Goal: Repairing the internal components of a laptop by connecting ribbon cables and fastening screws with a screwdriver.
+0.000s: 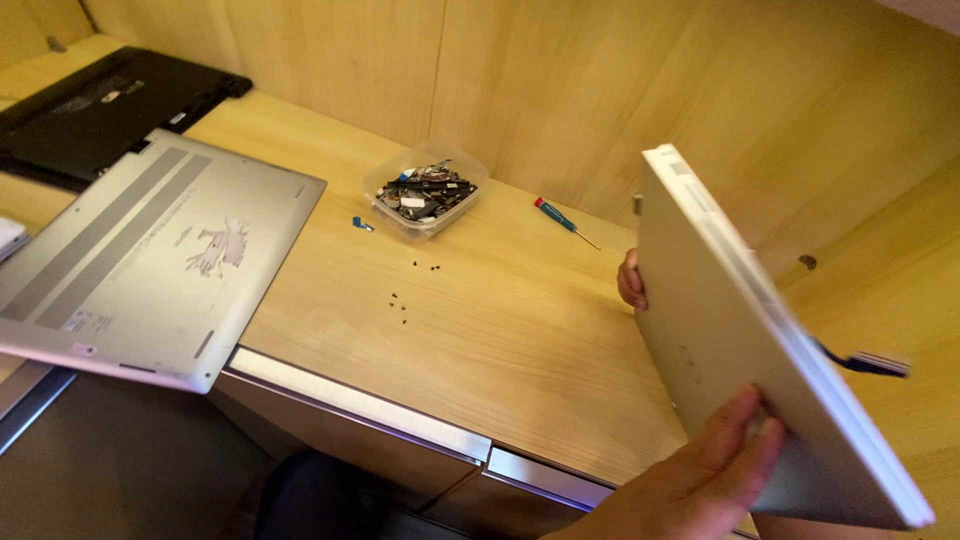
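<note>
Hands clamped on tilted silver laptop (740,340), right hand (715,465) gripping near edge, left hand's fingertips (631,282) curled round far edge

Only 2 parts of the person's arms show, and both are bare. The left hand (715,470) is seen with its wrist and a short stretch of forearm, uncovered by any sleeve or glove; its thumb has a short, plain nail. Of the right hand (631,280) just 2 or 3 rounded fingertips are visible, the rest hidden. Low in the view sits 1 dark blue rounded patch of clothing (310,492), probably a trouser leg over a knee, too dim to tell the fabric.
</note>
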